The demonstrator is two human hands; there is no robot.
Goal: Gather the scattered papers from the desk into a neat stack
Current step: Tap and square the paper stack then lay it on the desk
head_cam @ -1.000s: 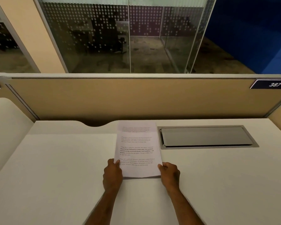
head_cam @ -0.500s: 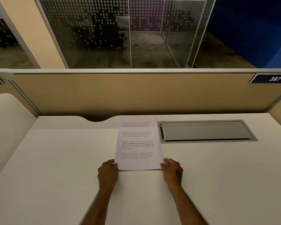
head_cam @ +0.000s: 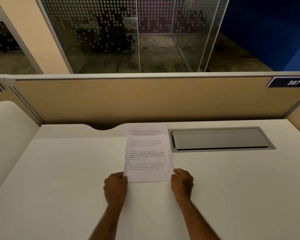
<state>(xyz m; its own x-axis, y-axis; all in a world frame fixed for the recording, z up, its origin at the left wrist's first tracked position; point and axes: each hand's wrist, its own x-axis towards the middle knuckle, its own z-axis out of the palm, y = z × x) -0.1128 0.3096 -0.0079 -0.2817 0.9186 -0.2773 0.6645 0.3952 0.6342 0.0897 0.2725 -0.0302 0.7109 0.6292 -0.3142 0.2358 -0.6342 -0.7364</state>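
A white stack of papers (head_cam: 148, 153) with printed paragraphs lies flat on the white desk (head_cam: 59, 170), its long side pointing away from me. My left hand (head_cam: 115, 187) grips the stack's near left corner and my right hand (head_cam: 182, 183) grips its near right corner. The top sheet looks squared with those under it; how many sheets lie beneath is hidden.
A grey cable hatch (head_cam: 220, 139) is set into the desk just right of the papers. A tan partition (head_cam: 145, 99) with a "387" label (head_cam: 292, 82) closes the far edge. A curved cut-out (head_cam: 106, 127) sits at the back left of the papers.
The stack was tilted up off the desk with a shadow under its near edge; now it lies flat. Both hands stayed at its near corners.
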